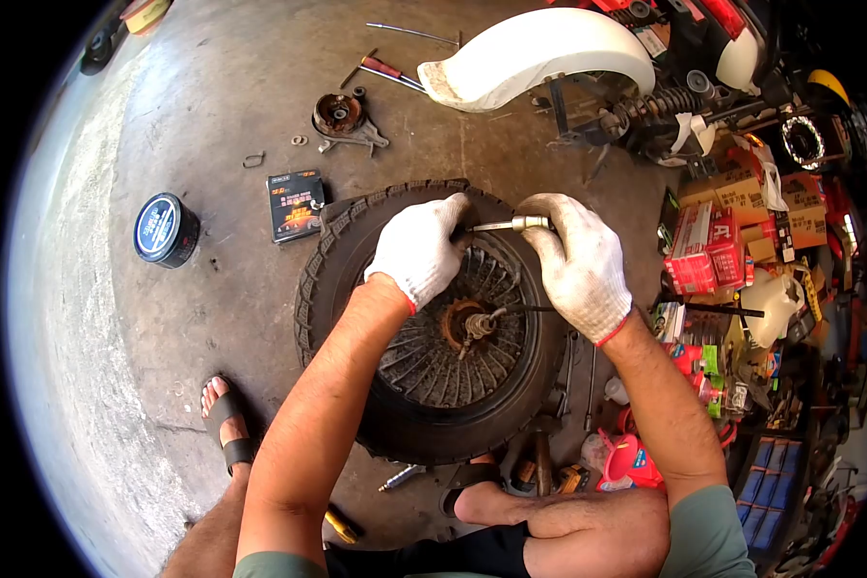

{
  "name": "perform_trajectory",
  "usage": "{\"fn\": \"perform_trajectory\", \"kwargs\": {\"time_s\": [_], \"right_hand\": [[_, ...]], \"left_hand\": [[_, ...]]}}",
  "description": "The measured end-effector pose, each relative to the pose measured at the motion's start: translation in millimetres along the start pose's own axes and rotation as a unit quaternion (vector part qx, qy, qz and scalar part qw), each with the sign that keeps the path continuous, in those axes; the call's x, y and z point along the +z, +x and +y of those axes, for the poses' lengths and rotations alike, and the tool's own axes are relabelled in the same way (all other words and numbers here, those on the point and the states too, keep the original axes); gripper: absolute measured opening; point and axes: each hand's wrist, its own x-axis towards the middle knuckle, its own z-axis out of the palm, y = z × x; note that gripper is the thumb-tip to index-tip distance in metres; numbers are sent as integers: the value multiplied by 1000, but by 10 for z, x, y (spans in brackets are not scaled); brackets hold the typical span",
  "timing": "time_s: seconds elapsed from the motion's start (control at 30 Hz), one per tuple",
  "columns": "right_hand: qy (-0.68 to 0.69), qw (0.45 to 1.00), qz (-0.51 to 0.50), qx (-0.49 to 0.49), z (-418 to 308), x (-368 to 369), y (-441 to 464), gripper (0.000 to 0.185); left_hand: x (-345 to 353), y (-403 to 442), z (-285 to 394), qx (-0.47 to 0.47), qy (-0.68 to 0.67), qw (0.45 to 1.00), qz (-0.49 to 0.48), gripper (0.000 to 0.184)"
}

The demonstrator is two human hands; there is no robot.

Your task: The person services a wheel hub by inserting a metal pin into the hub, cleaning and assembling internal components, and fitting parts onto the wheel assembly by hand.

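Above the wheel (pixel 323 279), a slim metal rod with a silver socket end, a socket wrench (pixel 499 226), spans the gap between my two gloved hands. The fingers of my left hand (pixel 419 246) are closed around its left end. My right hand (pixel 580 260) pinches the socket end between thumb and fingers. Both gloves are white knit with red cuffs and dark, soiled fingertips. Under my hands the wheel lies flat, its tyre worn, its spokes dirty, and a rusty hub with a threaded axle (pixel 479 326) sticks up at the centre.
On the floor left of the wheel are a black box (pixel 296 206) and a round tin (pixel 167 230). Beyond it lie a rusty brake part (pixel 342 118), a red-handled screwdriver (pixel 387 69) and a white fender (pixel 539 53). Cartons (pixel 708 249) and parts crowd the right side.
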Motion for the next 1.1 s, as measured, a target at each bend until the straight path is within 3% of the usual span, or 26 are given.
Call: {"fn": "perform_trajectory", "kwargs": {"time_s": [0.47, 0.57, 0.77, 0.9, 1.1], "right_hand": [[-128, 984, -84, -95, -97, -51, 98, 21], [-100, 984, -105, -103, 12, 84, -14, 21], [-33, 997, -57, 42, 13, 15, -44, 23], [29, 997, -15, 63, 71, -17, -61, 22], [25, 998, -24, 54, 73, -40, -70, 21]], "left_hand": [[-77, 26, 108, 51, 156, 986, -42, 23], [-115, 93, 139, 40, 116, 991, -57, 25], [-130, 126, -119, 24, -41, 999, 5, 24], [-31, 17, -201, -34, -52, 998, -17, 24], [-18, -31, -167, -45, -117, 992, -31, 23]]}}
